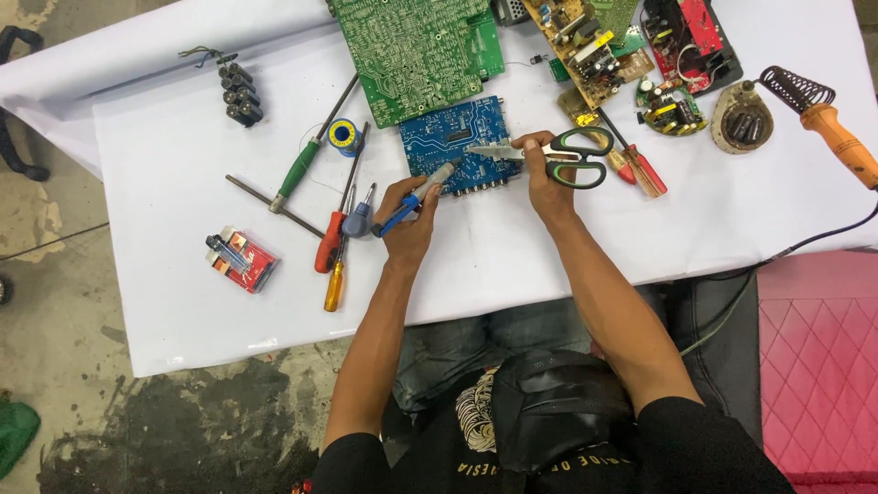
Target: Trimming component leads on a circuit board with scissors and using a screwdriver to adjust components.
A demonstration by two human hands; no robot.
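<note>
Black sleeves and a dark lap fill the bottom of the frame, nearest the lens; two bare forearms run up from there to the white table cover [549,247].

At upper centre lies a blue circuit board [455,142], flat on the cover; both hands work at its lower edge. To the left of centre, the left hand [409,215] is closed around a blue-handled soldering tool [416,199], its grey tip slanting up to the board's lower edge. The right hand [541,169], just right of the board, grips a pair of scissors [572,155] with black and green handles; the blades point left, over the board's right part; whether they touch it I cannot tell.

Above the blue board a large green circuit board [412,50] reaches the top edge; right of it, at upper right, sit a tan board [590,46], a red and black board [690,37] and a small round board [672,105]. Two red-handled screwdrivers [640,169] lie just right of the scissors. At far right an orange-handled soldering iron [837,133] rests in a round stand [741,117]; its cable trails down the right edge.

Left of the blue board lie a solder spool [343,135], a green-handled screwdriver [300,169], and red and yellow screwdrivers [331,256]; further left, a red and white box [242,261] and a black battery pack [242,96] at upper left.
</note>
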